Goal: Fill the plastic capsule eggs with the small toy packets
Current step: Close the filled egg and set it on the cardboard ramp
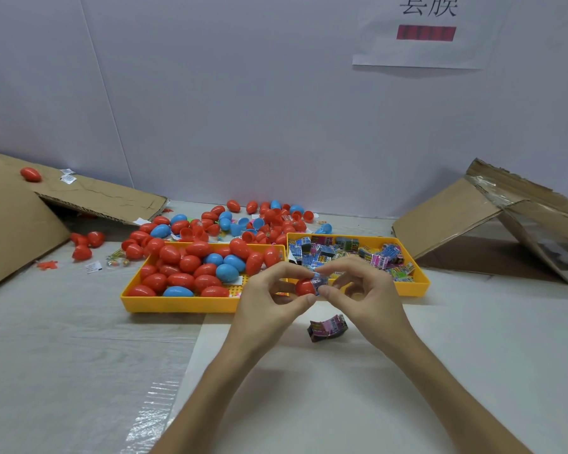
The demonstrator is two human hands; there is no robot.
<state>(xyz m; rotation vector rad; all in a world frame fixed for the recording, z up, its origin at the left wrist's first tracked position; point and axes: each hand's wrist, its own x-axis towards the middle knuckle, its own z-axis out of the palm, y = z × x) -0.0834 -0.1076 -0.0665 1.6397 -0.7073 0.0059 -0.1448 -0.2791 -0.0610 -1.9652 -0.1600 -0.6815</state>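
A red plastic capsule egg half (304, 287), just in front of the yellow plastic tray (177, 304) of closed eggs, is gripped by the left hand (269, 299) while the right hand (364, 290) pinches a small blue printed toy packet (320, 280) at its mouth.

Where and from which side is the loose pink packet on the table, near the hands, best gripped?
Likely from above: pinch the pink packet across its short width at the raised middle. It lies bowed on the table with nothing touching it, so fingers should reach either long edge.
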